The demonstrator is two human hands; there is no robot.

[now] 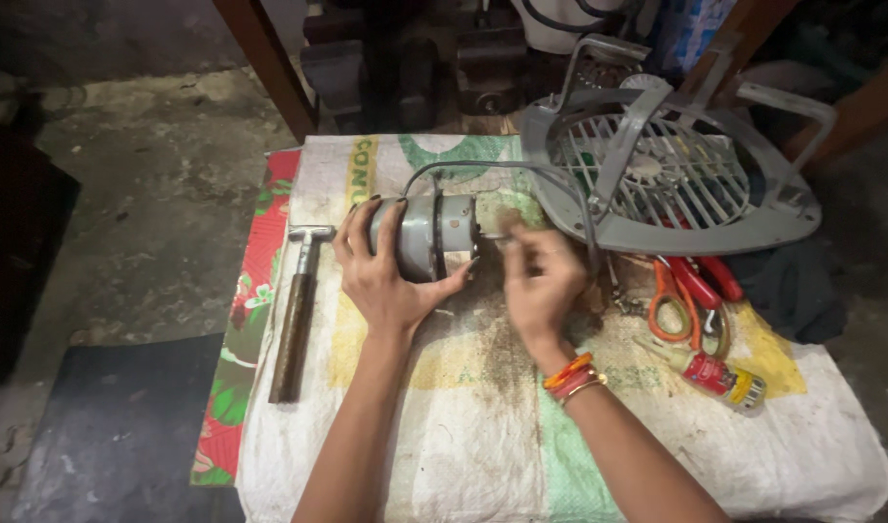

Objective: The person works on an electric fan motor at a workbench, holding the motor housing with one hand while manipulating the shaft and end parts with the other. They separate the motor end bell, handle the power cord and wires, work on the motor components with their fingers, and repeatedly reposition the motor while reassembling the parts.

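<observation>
Woven sack cloth (pixel 463 426) covers the surface, floral mat (pixel 255 291) poking out at its left edge; grey fan housing with grille (pixel 657 169) sits far right on the cloth, tilted, a grey cable (pixel 483 167) arcing from it to the motor; wooden-handled hammer (pixel 297 310) lies left, just beside the left hand, head pointing far; grey fan motor (pixel 429 235) lies on its side at cloth centre, shaft end facing right; orange-handled pliers or cutters (pixel 672 300) and red-handled tool (pixel 701 281) lie right of the right hand, small red tube (pixel 720 378) nearer; left hand (pixel 386 276) wraps the motor body, fingers curled over the top, thumb under; right hand (pixel 541 281) at the shaft end, fingertips pinched together on something small, blurred, cannot tell what; bangles (pixel 575 376) on the right wrist; judgement: the work goes best with the motor body held firmly against rolling and the right fingers kept in line with the shaft
</observation>
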